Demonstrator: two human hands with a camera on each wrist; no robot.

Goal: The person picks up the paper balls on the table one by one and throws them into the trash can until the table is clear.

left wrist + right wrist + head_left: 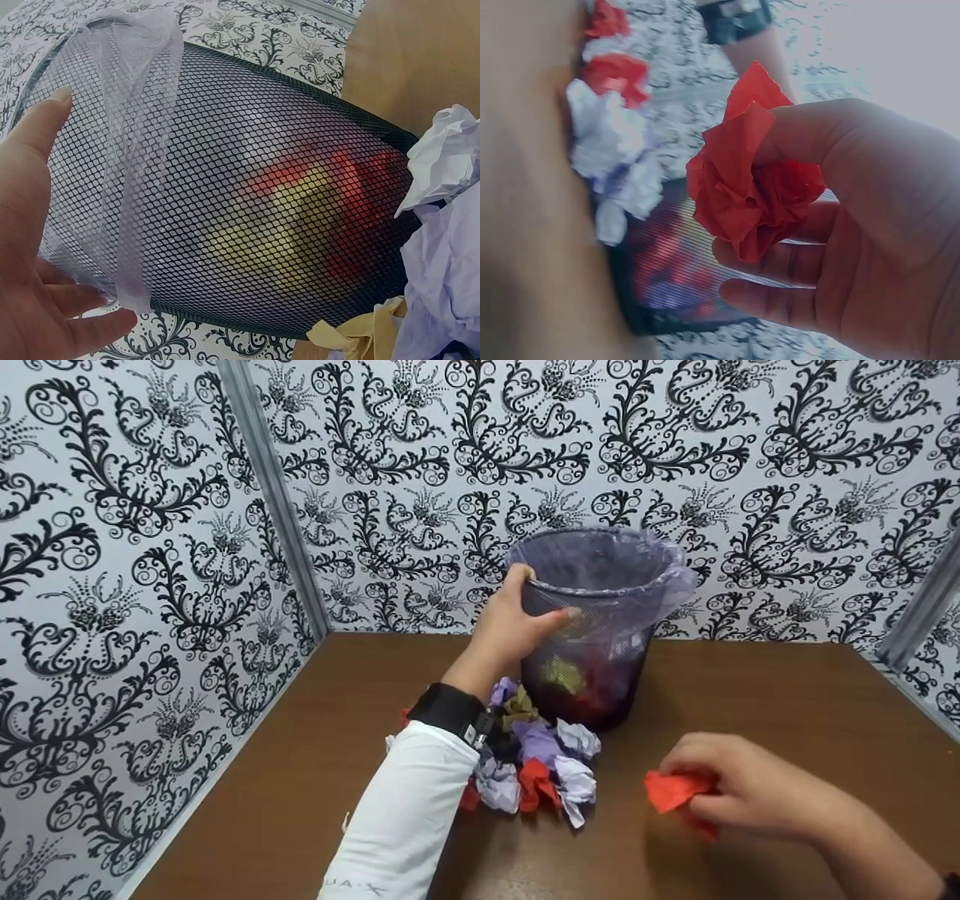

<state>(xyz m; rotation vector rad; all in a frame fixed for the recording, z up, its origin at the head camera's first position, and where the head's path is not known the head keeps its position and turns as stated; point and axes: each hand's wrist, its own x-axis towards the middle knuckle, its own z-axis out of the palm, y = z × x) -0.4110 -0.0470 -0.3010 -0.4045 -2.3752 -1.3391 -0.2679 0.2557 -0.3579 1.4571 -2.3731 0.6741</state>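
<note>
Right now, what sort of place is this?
Probably a staged recording booth: patterned wallpaper panels enclose a brown table with a mesh bin and crumpled paper.

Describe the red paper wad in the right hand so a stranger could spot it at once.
On the brown table, right of the black mesh wastebasket, find the right hand. It pinches a crumpled red paper wad. Unlike the red wads in the paper pile by the basket, it is held apart from them.
</note>
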